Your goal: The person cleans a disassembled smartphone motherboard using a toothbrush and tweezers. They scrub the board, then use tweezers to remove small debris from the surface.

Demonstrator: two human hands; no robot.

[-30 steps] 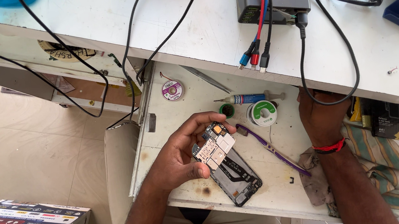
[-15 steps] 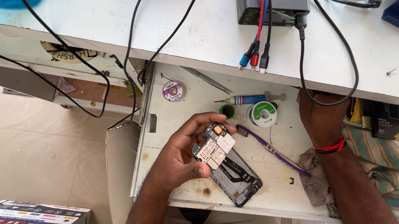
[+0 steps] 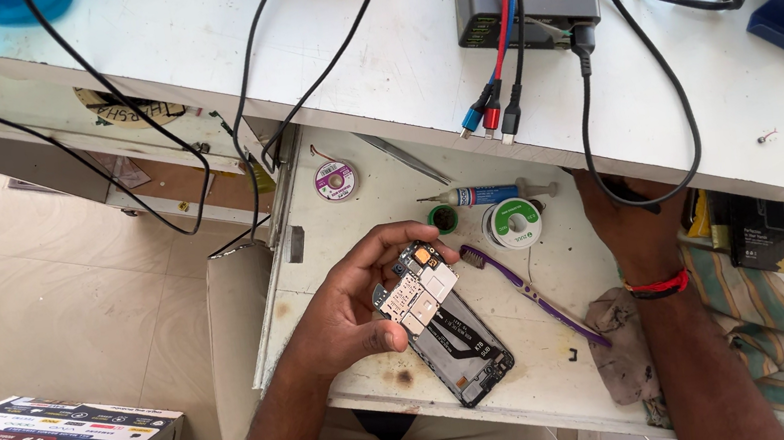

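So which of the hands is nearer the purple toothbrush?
Left. The left hand, holding the circuit board, sits beside the purple toothbrush head; the right hand rests farther off, under the desk edge.

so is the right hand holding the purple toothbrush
No, the purple toothbrush lies on the pull-out tray, while the right hand reaches under the desk edge, apart from it.

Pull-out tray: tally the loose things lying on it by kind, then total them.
Opened phone: 1
Purple toothbrush: 1
Syringe: 1
Reels (purple, green): 2
Small green pot: 1
Tweezers: 1
Total: 7
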